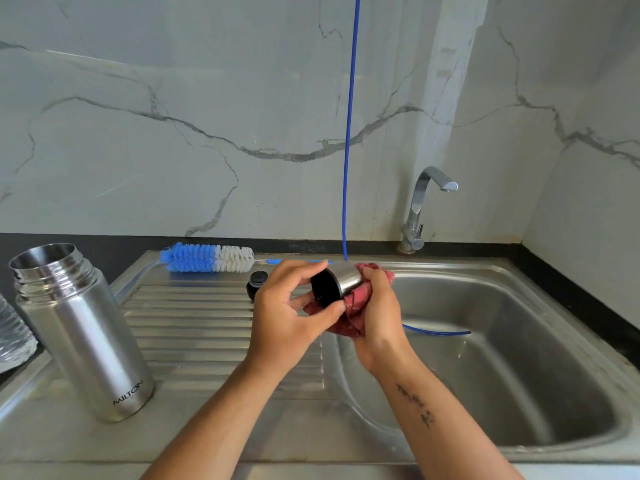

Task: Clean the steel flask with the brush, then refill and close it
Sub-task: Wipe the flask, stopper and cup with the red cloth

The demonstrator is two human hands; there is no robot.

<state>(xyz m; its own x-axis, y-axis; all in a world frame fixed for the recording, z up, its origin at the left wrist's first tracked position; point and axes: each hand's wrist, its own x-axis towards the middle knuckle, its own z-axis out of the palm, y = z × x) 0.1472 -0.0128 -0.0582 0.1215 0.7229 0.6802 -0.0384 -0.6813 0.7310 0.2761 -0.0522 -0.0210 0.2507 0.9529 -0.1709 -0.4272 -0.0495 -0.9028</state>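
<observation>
1. Head view, hands: the left hand (pixel 291 306) pinched the steel cap (pixel 337 284) by its black open end, fingers curled round the rim. The right hand (pixel 375 313) clutched a red cloth (pixel 349 322) bunched against the cap's closed end, fingers clenched on the fabric.
2. Head view, step in hand: judged to be wiping the cap. To do it well, the left hand should turn the cap while the cloth stays pressed, covering the whole wall and the rim, over the sink basin (pixel 502 358) so drips fall clear.
3. Head view, steel flask (pixel 83 336): stood upright and uncapped on the draining board (pixel 194 327) at 8 o'clock from the hands, well apart. Brushed metal body, threaded neck, mouth open, lettering near the base.
4. Head view, brush (pixel 207 258): lay flat at 11 o'clock from the hands, along the board's far edge; blue and white bristles, blue handle.
5. Head view, black stopper (pixel 257 284): sat just beside the left hand, at 9 o'clock.
6. Head view, tap (pixel 420 209): stood at 1 o'clock behind the basin; no water seen running.
</observation>
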